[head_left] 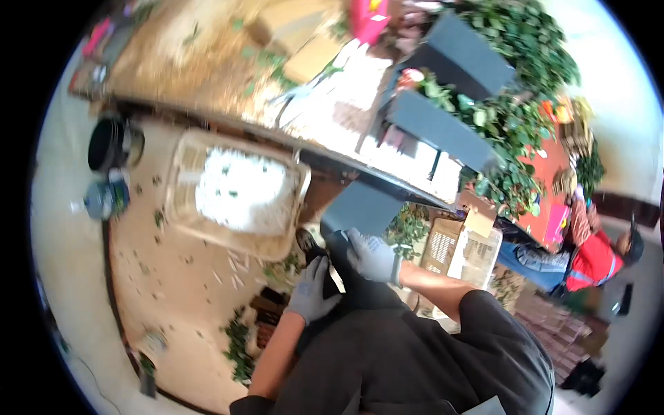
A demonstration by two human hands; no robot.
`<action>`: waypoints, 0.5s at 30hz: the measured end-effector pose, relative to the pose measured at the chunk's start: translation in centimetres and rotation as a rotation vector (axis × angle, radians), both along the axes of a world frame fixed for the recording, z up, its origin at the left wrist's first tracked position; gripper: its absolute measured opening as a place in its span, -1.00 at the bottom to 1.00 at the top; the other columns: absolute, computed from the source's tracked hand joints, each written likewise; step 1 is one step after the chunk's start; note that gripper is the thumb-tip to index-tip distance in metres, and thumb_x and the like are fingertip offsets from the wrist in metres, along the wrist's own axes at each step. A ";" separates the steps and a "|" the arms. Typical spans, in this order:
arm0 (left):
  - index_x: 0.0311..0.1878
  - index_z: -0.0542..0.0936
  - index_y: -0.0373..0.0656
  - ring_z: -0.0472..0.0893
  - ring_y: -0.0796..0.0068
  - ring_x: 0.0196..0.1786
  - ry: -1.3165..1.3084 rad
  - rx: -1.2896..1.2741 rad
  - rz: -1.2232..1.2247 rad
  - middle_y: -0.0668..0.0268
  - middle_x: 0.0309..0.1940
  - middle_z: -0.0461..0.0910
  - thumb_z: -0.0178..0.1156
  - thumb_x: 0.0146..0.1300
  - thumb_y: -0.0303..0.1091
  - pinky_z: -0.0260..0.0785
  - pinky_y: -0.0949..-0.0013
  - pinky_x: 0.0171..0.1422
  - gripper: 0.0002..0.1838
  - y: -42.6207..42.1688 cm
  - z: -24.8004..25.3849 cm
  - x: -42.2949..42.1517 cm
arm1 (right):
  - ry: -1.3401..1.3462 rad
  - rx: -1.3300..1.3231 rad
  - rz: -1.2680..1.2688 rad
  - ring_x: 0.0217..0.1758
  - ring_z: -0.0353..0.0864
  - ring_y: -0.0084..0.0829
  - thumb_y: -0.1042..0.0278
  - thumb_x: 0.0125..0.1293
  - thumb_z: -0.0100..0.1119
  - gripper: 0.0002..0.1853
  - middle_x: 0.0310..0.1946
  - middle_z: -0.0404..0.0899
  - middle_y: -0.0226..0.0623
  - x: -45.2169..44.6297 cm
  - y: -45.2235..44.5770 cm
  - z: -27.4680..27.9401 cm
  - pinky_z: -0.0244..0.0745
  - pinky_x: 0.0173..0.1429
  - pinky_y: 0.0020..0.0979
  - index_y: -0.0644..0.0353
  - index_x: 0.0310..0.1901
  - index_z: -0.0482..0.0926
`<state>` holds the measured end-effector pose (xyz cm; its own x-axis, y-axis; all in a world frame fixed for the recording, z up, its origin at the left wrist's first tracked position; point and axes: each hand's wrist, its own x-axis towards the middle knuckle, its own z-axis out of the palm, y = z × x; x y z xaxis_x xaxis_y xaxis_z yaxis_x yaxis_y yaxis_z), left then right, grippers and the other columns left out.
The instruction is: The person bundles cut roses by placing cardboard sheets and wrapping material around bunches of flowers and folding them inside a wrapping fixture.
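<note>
My left hand (312,293), in a pale grey glove, lies on my dark trouser leg with its fingers stretched out. To its right, my right hand (372,257), in a matching glove, rests palm down on the other dark leg, fingers apart. Just beyond it is a dark grey panel (366,207), below the table edge; whether the fingertips touch it is unclear. I see nothing held in either hand. A dark shoe (306,240) shows in front of my left hand.
A cluttered worktable (200,83) spans the top, bearing grey boxes (449,128) and leafy stems (515,131). Beneath it stand a beige bin (181,221) with white material and a crate (443,249). Cuttings litter the floor. A person in a red vest (593,259) is at right.
</note>
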<state>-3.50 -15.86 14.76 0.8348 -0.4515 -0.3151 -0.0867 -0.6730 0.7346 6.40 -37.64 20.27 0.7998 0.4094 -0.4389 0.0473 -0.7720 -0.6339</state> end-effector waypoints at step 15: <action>0.52 0.17 -0.42 0.41 -0.17 0.44 -0.361 -0.448 -0.234 -0.19 0.42 0.33 0.39 -0.05 -0.29 0.20 0.00 0.54 0.03 -0.9 20.7 10.7 | -0.657 0.686 -0.832 -0.19 0.50 -0.60 0.30 0.49 0.02 -0.75 -0.22 0.55 -0.40 4.3 -3.4 20.6 0.47 -0.06 -0.43 0.28 0.03 0.52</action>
<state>7.21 -16.71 35.50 0.7159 -0.6587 0.2316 -0.4908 -0.2388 0.8379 10.72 -41.07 40.82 0.9103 -0.3365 0.2412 0.1638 -0.2423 -0.9563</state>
